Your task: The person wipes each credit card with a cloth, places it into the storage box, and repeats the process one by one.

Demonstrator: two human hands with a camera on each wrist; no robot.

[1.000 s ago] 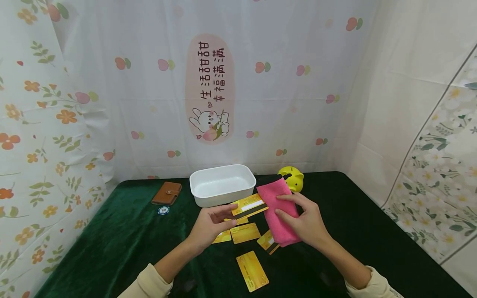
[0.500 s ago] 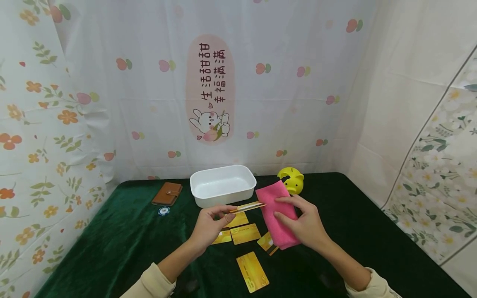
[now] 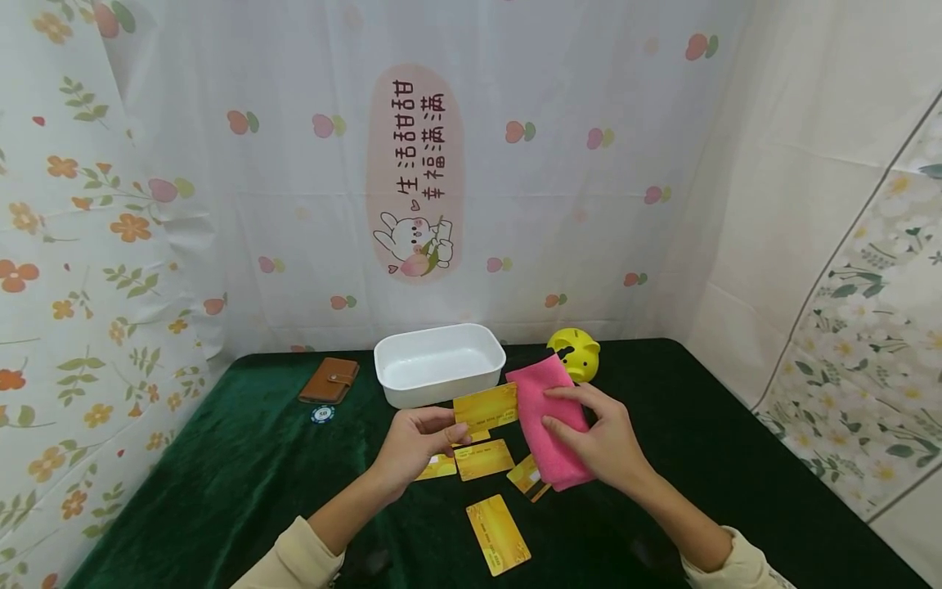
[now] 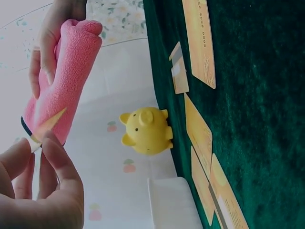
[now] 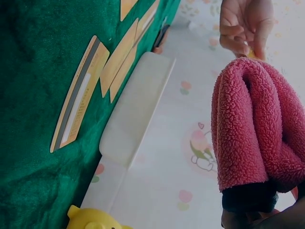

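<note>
Between thumb and fingers, my left hand point(image 3: 415, 446) pinches a gold bank card point(image 3: 487, 408) by its left end, held up above the table with its numbered side showing. My right hand point(image 3: 605, 433) grips a folded pink cloth point(image 3: 548, 425), fluffy in the right wrist view, right at the card's other end. Below them, several gold cards lie on the green cloth, among them one card point(image 3: 498, 536) nearest me and another card point(image 3: 483, 460) under the held one. A card point(image 3: 528, 478) with a dark stripe is partly covered by the pink cloth in the head view.
A white basin point(image 3: 440, 366) stands at the back middle. To its right is a yellow piggy bank point(image 3: 577, 353), partly behind the pink cloth. A brown wallet point(image 3: 329, 381) and a blue-white poker chip point(image 3: 322, 415) lie at the back left. Printed curtains hang behind the table.
The card in my left hand has turned over, from its striped side through edge-on to its numbered side. My right hand keeps hold of the cloth in nearly the same place.
</note>
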